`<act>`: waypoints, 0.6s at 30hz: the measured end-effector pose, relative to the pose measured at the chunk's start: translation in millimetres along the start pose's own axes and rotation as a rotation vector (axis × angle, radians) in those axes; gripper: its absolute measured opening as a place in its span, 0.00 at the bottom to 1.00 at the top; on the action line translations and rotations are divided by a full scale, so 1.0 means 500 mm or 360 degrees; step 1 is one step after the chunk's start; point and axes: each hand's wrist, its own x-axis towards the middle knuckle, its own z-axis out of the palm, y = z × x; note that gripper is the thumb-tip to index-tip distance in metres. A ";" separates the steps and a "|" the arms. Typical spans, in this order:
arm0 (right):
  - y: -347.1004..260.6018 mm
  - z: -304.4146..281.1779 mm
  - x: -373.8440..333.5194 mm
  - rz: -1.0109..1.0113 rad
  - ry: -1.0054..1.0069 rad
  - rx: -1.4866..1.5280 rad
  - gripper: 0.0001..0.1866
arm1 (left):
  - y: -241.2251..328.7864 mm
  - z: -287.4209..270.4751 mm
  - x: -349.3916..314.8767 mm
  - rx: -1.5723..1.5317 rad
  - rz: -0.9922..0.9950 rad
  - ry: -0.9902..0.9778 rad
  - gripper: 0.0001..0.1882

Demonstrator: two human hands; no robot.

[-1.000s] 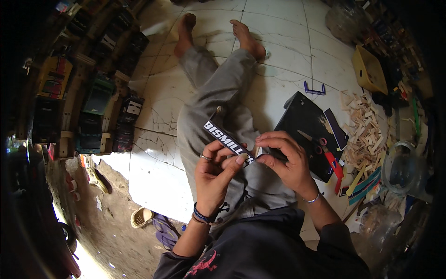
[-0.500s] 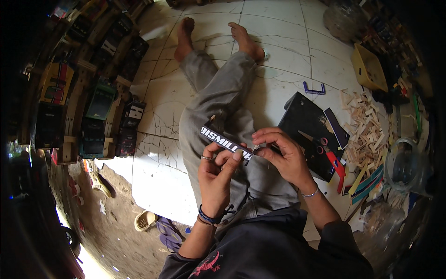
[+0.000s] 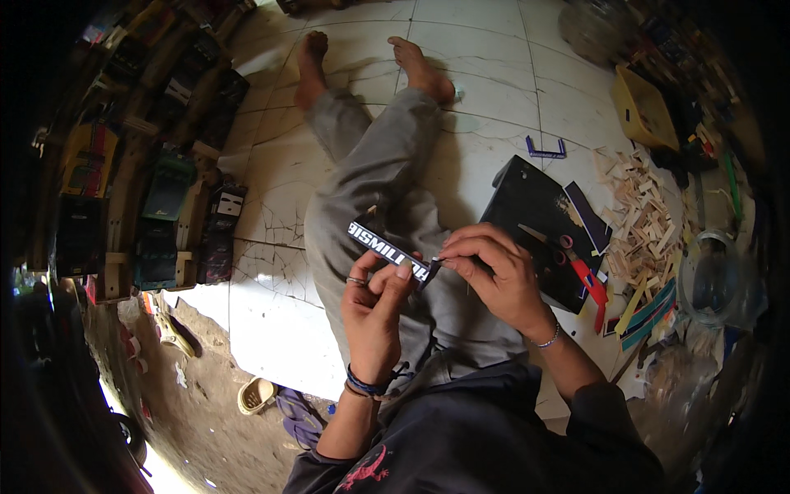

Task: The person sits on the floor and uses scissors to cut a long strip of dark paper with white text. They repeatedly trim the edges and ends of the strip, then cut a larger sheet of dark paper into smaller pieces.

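We are pinching a white-lettered strip [image 3: 384, 248] in our left hand [image 3: 374, 306]. We are holding our right hand [image 3: 500, 273] at the strip's end, grip unclear.

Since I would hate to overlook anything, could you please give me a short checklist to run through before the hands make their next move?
1. Dark lettered strip secured: ok, pinched between the left hand's thumb and fingers.
2. Right hand positioned: ok, its fingertips are at the strip's right end.
3. Right fingertips' hold on that end: cannot tell, the detail is too small.
4. Scissors clear of both hands: ok, they lie on the black slab.
5. Wood pieces neatly stacked: not ok, they lie in a loose heap.
6. Purple U-shaped piece apart from the heap: ok, it lies separately on the tiles.
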 end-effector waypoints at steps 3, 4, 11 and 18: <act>-0.005 -0.004 -0.004 -0.0055 -0.0011 -0.0211 0.07 | -0.004 -0.005 0.004 0.0024 0.0139 -0.0001 0.21; -0.006 -0.006 -0.006 -0.0082 -0.0002 -0.0280 0.07 | -0.004 -0.007 0.005 0.0010 0.0124 0.0016 0.21; 0.057 -0.054 -0.063 0.0605 -0.0011 0.0033 0.17 | -0.005 -0.003 0.012 0.0312 0.0274 0.0183 0.24; 0.174 -0.223 -0.180 0.0931 -0.0197 -0.1288 0.11 | 0.017 0.007 0.012 0.0230 0.0099 0.0107 0.26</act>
